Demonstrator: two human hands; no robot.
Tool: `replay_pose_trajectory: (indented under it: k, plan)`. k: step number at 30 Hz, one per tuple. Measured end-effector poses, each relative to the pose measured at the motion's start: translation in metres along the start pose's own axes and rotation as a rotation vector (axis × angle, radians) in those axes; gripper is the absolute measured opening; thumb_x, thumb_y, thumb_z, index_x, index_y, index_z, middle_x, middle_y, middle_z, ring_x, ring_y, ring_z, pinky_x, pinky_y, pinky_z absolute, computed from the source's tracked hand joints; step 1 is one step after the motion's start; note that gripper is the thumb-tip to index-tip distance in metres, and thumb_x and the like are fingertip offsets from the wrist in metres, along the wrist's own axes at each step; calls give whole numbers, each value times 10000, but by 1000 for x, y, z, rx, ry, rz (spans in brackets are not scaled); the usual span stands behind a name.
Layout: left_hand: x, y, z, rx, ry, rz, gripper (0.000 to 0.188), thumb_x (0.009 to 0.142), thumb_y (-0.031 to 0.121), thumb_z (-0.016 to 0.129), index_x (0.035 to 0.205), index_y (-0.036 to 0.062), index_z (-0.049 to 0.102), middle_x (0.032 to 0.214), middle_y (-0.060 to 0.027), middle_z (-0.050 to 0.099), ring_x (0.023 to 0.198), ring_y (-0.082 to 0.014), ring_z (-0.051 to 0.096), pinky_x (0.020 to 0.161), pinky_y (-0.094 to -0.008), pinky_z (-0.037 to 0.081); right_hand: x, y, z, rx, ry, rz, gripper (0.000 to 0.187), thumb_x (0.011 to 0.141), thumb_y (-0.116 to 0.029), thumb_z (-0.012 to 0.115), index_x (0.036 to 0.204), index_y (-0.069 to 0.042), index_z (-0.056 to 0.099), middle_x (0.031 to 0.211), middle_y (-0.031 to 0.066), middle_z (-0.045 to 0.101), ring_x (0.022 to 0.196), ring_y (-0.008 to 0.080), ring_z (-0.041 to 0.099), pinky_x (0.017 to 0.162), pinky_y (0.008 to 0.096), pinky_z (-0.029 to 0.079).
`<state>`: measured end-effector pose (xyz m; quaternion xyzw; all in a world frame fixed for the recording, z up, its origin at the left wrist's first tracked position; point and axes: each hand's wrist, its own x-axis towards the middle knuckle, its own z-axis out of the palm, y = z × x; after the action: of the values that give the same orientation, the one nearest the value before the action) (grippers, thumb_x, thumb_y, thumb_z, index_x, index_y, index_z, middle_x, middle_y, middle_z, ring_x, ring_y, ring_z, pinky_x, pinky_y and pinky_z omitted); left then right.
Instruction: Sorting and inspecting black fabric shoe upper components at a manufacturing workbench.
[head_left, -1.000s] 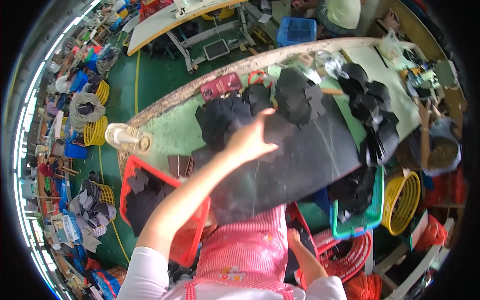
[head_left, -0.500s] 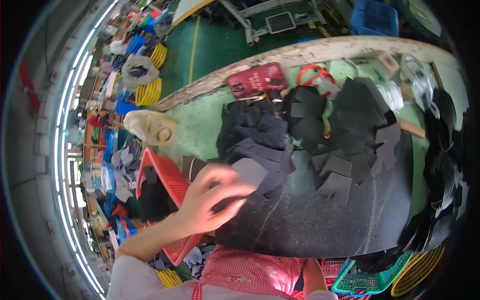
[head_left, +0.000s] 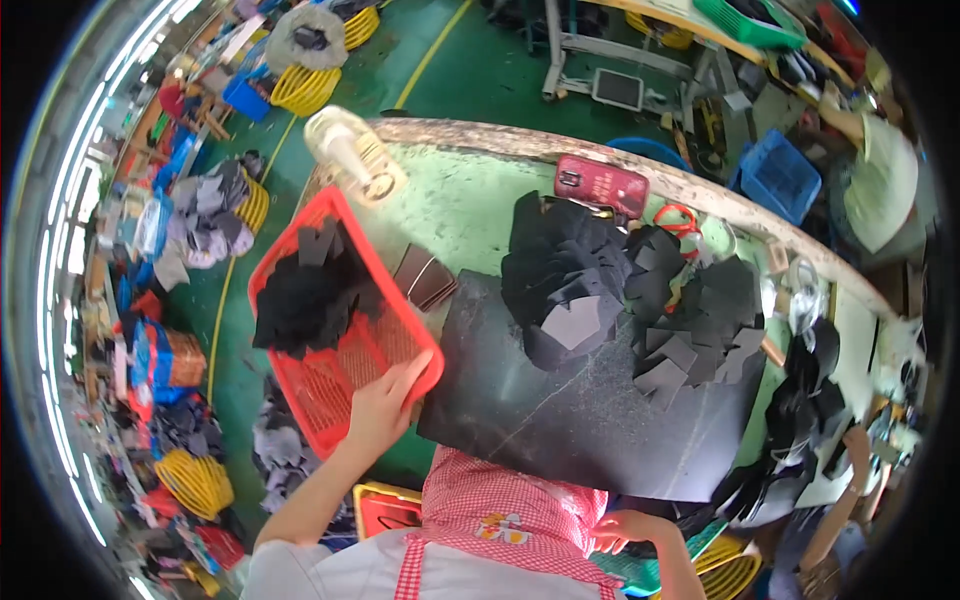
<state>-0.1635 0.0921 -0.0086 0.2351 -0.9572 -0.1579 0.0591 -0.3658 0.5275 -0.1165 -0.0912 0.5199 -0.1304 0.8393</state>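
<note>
My left hand (head_left: 383, 407) grips the near right corner of a red plastic basket (head_left: 272, 388), its fingers over the rim. Inside the basket lies a heap of black cut pieces (head_left: 318, 295). Low by the checked apron (head_left: 480, 500), my right hand (head_left: 635, 527) has its fingers loosely bent and apart, with nothing seen in them. On the black mat (head_left: 560, 425) rests a pile of dark cut pieces (head_left: 560, 265), a grey piece (head_left: 572, 322) on top. Beside it is a second stack of black and grey pieces (head_left: 700, 330).
A strapped brown bundle (head_left: 425, 278) lies between basket and mat. A plastic bottle (head_left: 355, 160) and a red phone-like case (head_left: 600, 187) are near the table's worn far edge (head_left: 480, 137). Black strips (head_left: 800, 400) lie at right. Other people work at the right.
My left hand has left the dark pile and now holds the basket. The view has shifted, bringing more of the basket and my right hand into sight.
</note>
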Motion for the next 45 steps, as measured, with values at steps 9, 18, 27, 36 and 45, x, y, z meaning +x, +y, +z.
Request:
replay_pose_trajectory:
  k: [9,18,27,36,45]
  plan:
    - [99,2,40,168,287,-77,861,782,-19,603,1562,254,362,751,-157,657,685,-383,669,595,-518,524,-46,-249,-70,-447,1395,-1250,622,772,-71,826,1310,-56,513,1072,84,599,640,155,495,620,302,471]
    - [155,69,72,57,554,290,727,791,47,634,1489,128,449,1466,-216,443,1377,-445,413,1153,-530,362,-25,-240,-111,-405,1461,-1548,161,864,-76,743,966,-64,619,787,15,628,633,154,590,619,309,496]
    - [175,126,184,77,671,160,758,855,450,733,1535,299,434,1614,-206,258,1464,-442,284,1146,-641,252,-27,-174,-137,-274,1527,-1405,129,882,-35,709,915,-16,586,786,28,634,622,79,590,590,238,471]
    - [156,164,149,181,691,229,680,906,285,671,1536,211,426,1556,-221,348,1401,-440,370,1142,-634,264,-30,-155,-151,-128,1258,-1400,165,876,-12,707,911,-19,546,811,41,671,683,85,637,668,258,532]
    - [144,194,140,-75,384,319,561,853,118,698,1395,153,556,1253,-60,636,1166,-296,544,1078,-456,351,-25,-136,-145,158,983,-1603,205,904,16,686,900,-48,491,869,3,637,779,50,594,705,231,516]
